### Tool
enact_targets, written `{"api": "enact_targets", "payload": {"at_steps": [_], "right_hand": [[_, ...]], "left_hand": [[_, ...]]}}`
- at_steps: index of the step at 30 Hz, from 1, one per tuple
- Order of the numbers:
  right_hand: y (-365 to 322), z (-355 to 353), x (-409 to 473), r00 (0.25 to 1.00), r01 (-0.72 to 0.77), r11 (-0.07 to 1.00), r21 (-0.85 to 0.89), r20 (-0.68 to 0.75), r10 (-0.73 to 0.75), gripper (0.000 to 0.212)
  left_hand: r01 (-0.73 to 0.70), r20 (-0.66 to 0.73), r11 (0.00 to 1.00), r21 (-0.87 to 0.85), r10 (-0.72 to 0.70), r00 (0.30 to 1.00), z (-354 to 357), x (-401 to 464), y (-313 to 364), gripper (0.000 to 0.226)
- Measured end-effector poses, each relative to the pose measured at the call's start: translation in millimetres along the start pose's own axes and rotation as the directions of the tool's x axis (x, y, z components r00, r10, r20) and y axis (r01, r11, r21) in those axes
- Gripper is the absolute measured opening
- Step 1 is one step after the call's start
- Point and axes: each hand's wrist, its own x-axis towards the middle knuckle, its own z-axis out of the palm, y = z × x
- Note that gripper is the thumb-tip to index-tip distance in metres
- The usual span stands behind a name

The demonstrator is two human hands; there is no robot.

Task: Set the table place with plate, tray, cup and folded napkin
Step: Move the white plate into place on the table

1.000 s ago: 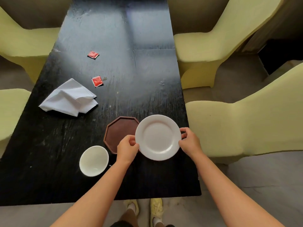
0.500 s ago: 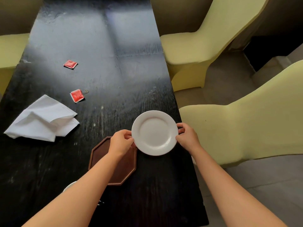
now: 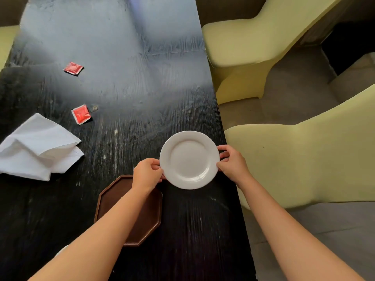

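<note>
A round white plate [image 3: 189,159] is near the right edge of the black table [image 3: 125,82]. My left hand [image 3: 146,173] pinches its left rim and my right hand [image 3: 232,164] pinches its right rim. Whether the plate touches the table I cannot tell. A brown octagonal tray [image 3: 147,217] lies on the table just below and left of the plate, partly under my left forearm. A crumpled white napkin [image 3: 38,148] lies at the left. Only a thin white sliver of the cup [image 3: 60,250] shows beside my left forearm at the bottom left.
Two red sachets [image 3: 73,68] [image 3: 81,114] lie on the table above the napkin. Pale yellow chairs [image 3: 304,161] [image 3: 241,35] stand close along the table's right edge; another chair [image 3: 7,37] is at the far left.
Both hands have carried the plate from over the tray's right edge to a spot farther up the table and to the right. The camera view has shifted, so the cup is almost hidden.
</note>
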Motion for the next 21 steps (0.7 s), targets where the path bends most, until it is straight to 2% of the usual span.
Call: {"api": "enact_targets", "payload": {"at_steps": [13, 21], "right_hand": [[5.1, -0.5, 2.9, 1.000, -0.007, 1.000, 0.030, 0.016, 0.006, 0.045], [3.4, -0.5, 0.8, 1.000, 0.002, 1.000, 0.014, 0.029, -0.002, 0.046]], "left_hand": [[0.053, 0.024, 0.998, -0.037, -0.052, 0.998, 1.8, 5.3, -4.5, 0.022], [0.010, 0.020, 1.000, -0.019, -0.010, 1.000, 3.1, 5.5, -8.0, 0.021]]}}
